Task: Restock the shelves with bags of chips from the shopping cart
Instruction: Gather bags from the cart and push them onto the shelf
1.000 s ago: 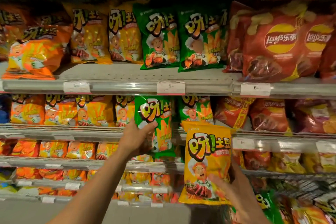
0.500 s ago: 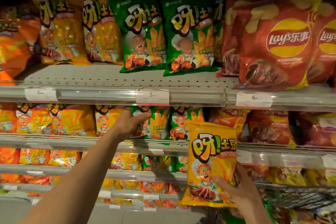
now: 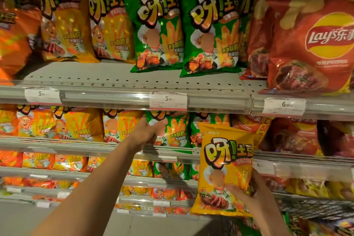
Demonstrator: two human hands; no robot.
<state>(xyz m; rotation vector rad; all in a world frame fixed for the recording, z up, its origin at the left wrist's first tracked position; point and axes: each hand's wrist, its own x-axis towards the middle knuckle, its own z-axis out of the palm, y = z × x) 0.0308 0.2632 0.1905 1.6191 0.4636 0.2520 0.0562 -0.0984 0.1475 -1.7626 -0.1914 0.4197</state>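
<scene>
My left hand (image 3: pixel 146 132) grips the left edge of a green chip bag (image 3: pixel 172 132), which stands on the second shelf (image 3: pixel 76 144) among other bags. My right hand (image 3: pixel 251 195) holds a yellow chip bag (image 3: pixel 224 166) upright by its lower right side, in front of the shelves and lower right of the green bag. The shopping cart (image 3: pixel 314 209) shows as wire mesh at the bottom right, with several bags inside.
The top shelf (image 3: pixel 115 80) carries yellow, green and red Lay's bags (image 3: pixel 310 44), set back from its bare front strip. Price tags (image 3: pixel 168 100) hang on the shelf rails. Lower shelves hold several orange and yellow bags. Grey floor lies at the bottom left.
My left hand has pushed the green bag up and back onto the second shelf. The yellow bag in my right hand stayed roughly in place. The view has moved closer and tilted upward.
</scene>
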